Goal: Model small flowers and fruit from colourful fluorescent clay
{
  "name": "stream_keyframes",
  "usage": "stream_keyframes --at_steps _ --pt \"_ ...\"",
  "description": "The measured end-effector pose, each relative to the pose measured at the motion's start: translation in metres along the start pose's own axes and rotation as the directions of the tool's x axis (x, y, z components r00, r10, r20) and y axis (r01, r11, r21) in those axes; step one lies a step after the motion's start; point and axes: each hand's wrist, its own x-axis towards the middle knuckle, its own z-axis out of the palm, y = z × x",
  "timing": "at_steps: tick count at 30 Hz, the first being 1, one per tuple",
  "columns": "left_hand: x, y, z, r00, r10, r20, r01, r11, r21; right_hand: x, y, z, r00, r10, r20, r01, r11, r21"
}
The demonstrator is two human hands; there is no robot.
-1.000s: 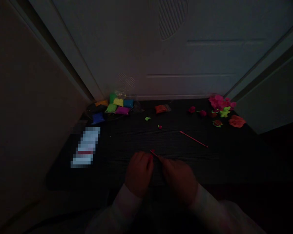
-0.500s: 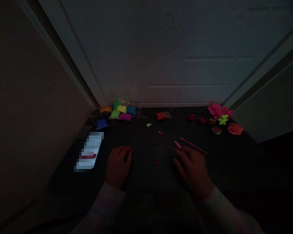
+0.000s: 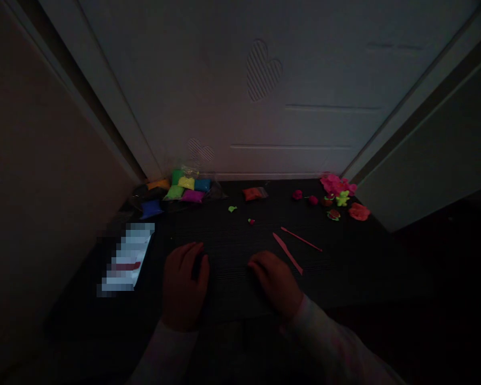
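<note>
My left hand (image 3: 185, 286) rests palm down on the dark tabletop, its fingers slightly bent and the thumb apart from the index finger. I make out nothing between them. My right hand (image 3: 278, 283) lies across from it, thumb and fingers drawn together at the tips; what they hold, if anything, is hidden. Just right of that hand lies a pink plastic clay knife (image 3: 287, 253), with a thin pink modelling stick (image 3: 301, 239) beyond it. Ahead of my hands sit a tiny red and green piece (image 3: 251, 221) and a small light-green piece (image 3: 232, 209).
A lit phone (image 3: 128, 256) with a blurred screen lies at the left. Bags of coloured clay (image 3: 186, 183) and an orange bag (image 3: 252, 194) stand along the white panel. Pink flowers (image 3: 336, 184), a yellow-green bear figure (image 3: 342, 198) and an orange rose (image 3: 359, 212) occupy the back right.
My right hand has come off the clay knife and moved left, over where a small pink bit lay. Left thumb and index finger have parted; the red bit at their tips no longer shows.
</note>
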Motion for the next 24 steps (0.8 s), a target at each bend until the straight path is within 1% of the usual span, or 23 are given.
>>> stream_keyframes --at_steps 2,4,6,7,8,9,10,11,12,13,14,16,17,18,20,22,24 --pt "-0.004 0.015 -0.001 0.998 -0.049 0.048 0.055 0.99 -0.13 0.001 -0.003 -0.001 0.999 0.013 -0.049 -0.011 0.999 0.05" --pt "-0.009 0.027 0.0 0.981 -0.122 0.148 0.159 0.949 -0.272 0.0 -0.005 -0.002 0.996 0.024 -0.083 -0.016 0.995 0.095" --pt "-0.013 0.036 0.003 0.941 -0.207 0.267 0.304 0.864 -0.401 -0.001 -0.008 -0.004 0.994 0.036 -0.105 -0.023 0.992 0.123" --pt "-0.015 0.039 0.005 0.908 -0.257 0.332 0.392 0.799 -0.456 -0.003 -0.009 -0.005 0.992 0.046 -0.114 -0.031 0.991 0.133" --pt "-0.015 0.042 0.006 0.864 -0.313 0.394 0.488 0.713 -0.504 -0.004 -0.011 -0.007 0.991 0.058 -0.125 -0.039 0.989 0.146" --pt "-0.015 0.045 0.007 0.815 -0.366 0.449 0.575 0.602 -0.553 -0.005 -0.013 -0.007 0.988 0.067 -0.137 -0.045 0.986 0.158" --pt "-0.013 0.048 0.008 0.76 -0.407 0.507 0.65 0.467 -0.6 -0.007 -0.017 -0.008 0.986 0.067 -0.152 -0.04 0.984 0.172" --pt "-0.011 0.051 0.009 0.702 -0.425 0.571 0.706 0.312 -0.636 -0.008 -0.021 -0.007 0.986 0.051 -0.161 -0.02 0.982 0.186" --pt "-0.008 0.055 0.01 0.648 -0.418 0.636 0.74 0.15 -0.655 -0.008 -0.025 -0.007 0.986 0.012 -0.164 0.021 0.98 0.198" --pt "-0.005 0.059 0.01 0.601 -0.384 0.701 0.758 -0.003 -0.652 -0.009 -0.03 -0.005 0.986 -0.048 -0.161 0.081 0.976 0.203" --pt "-0.001 0.062 0.011 0.562 -0.328 0.759 0.768 -0.135 -0.627 -0.009 -0.034 -0.004 0.98 -0.125 -0.154 0.154 0.968 0.199" --pt "0.005 0.068 0.012 0.506 -0.206 0.837 0.769 -0.332 -0.546 -0.009 -0.041 -0.001 0.952 -0.273 -0.136 0.293 0.943 0.158" --pt "0.007 0.069 0.013 0.491 -0.165 0.855 0.754 -0.411 -0.512 -0.01 -0.043 -0.001 0.938 -0.324 -0.125 0.339 0.933 0.119" --pt "0.008 0.069 0.014 0.482 -0.144 0.864 0.729 -0.482 -0.487 -0.011 -0.043 -0.001 0.928 -0.356 -0.113 0.365 0.928 0.075" --pt "0.01 0.069 0.014 0.476 -0.149 0.867 0.652 -0.601 -0.462 -0.015 -0.04 -0.005 0.927 -0.367 -0.076 0.37 0.929 0.015" --pt "0.01 0.068 0.014 0.486 -0.17 0.857 0.563 -0.689 -0.456 -0.019 -0.034 -0.011 0.945 -0.319 -0.072 0.322 0.946 0.044" --pt "0.011 0.068 0.013 0.504 -0.167 0.847 0.482 -0.759 -0.437 -0.018 -0.03 -0.016 0.964 -0.23 -0.137 0.247 0.961 0.125"
